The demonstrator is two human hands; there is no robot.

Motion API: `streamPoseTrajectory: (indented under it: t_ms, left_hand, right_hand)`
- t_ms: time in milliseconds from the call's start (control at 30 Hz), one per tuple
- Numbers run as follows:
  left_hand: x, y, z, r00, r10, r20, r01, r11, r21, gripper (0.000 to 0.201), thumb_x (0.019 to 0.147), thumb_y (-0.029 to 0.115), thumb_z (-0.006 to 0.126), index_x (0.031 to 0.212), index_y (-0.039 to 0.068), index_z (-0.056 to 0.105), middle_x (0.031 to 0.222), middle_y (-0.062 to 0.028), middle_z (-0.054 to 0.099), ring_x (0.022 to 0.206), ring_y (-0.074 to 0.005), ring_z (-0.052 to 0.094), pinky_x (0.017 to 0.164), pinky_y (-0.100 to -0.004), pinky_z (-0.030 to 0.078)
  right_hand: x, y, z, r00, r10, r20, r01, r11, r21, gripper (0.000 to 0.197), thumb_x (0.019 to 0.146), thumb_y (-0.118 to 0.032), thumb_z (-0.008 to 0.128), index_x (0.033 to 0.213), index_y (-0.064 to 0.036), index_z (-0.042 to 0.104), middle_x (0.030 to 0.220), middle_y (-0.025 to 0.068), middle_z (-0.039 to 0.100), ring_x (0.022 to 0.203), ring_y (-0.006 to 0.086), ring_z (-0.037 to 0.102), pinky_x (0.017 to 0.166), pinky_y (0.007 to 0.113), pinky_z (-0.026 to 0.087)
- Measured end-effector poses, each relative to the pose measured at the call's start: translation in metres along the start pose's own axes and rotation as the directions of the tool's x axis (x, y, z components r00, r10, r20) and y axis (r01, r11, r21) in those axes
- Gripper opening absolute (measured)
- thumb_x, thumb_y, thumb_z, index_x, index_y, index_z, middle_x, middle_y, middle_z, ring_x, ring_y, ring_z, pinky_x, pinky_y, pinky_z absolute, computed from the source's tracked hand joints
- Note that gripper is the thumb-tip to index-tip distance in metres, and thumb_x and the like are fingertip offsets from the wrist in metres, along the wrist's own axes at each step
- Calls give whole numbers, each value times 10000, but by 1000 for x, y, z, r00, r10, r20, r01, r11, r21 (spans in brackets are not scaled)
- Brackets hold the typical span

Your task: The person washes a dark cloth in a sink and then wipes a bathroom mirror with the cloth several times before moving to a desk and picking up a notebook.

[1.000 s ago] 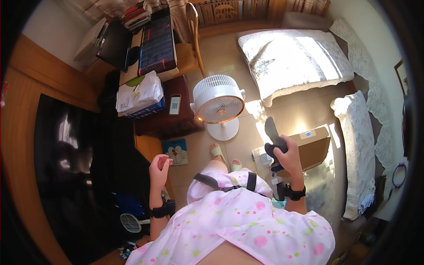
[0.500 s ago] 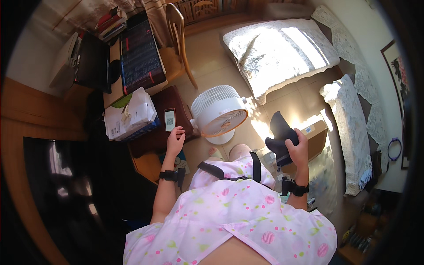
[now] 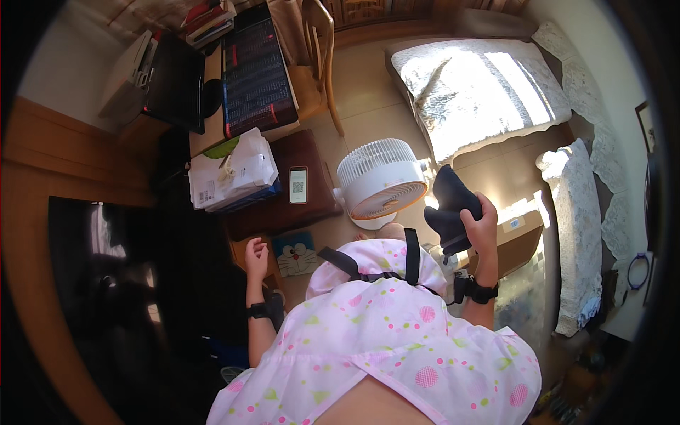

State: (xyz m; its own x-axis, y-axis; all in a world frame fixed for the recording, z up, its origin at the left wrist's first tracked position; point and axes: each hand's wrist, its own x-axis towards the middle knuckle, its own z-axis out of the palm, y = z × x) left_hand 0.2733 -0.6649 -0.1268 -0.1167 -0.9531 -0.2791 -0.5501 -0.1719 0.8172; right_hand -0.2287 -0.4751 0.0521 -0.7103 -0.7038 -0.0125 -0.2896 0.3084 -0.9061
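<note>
My right hand (image 3: 481, 221) is closed around the lower part of a dark navy, soft-looking, boot-shaped thing (image 3: 452, 202), held up right of the white fan. Its exact kind cannot be made out. My left hand (image 3: 256, 258) holds nothing, its fingers loosely bent and apart, beside the cartoon-faced square (image 3: 296, 253). Ahead of that hand a phone (image 3: 299, 185) with a lit screen lies on a dark red-brown surface (image 3: 312, 156). In front of me stands the white round fan (image 3: 382, 173) with an orange ring.
Papers (image 3: 237, 170) are stacked left of the phone. Behind them are a monitor (image 3: 173, 81), a desk with a dark mat (image 3: 255, 78) and a wooden chair (image 3: 327, 64). A cardboard box (image 3: 513, 244) is beyond my right hand; cloth-covered seats (image 3: 482, 92) stand farther off.
My left hand has drawn back from beside the phone toward me. My right hand still grips the dark thing. The view has shifted, so the room appears farther right.
</note>
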Motion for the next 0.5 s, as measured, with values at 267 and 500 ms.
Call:
streamPoseTrajectory:
  t_ms: [267,500]
  left_hand:
    - [4,-13,-41,995,-27,-100,27,1000,-5,312,898,16,567,1206,15,515,1057,-118,630,919,-193,629,833,-286,512]
    - [22,7,-23,999,36,-38,-35,999,39,314,899,38,569,1210,41,524,1043,-101,631,909,-174,619,813,-292,501]
  right_hand:
    - [0,-1,3,1000,16,-13,-16,1000,2,219,721,-76,599,895,55,578,727,80,589,661,125,541,638,281,477]
    - [-8,-5,-4,997,62,-47,-65,996,-60,242,718,-80,607,917,55,587,738,87,596,674,135,558,642,285,481]
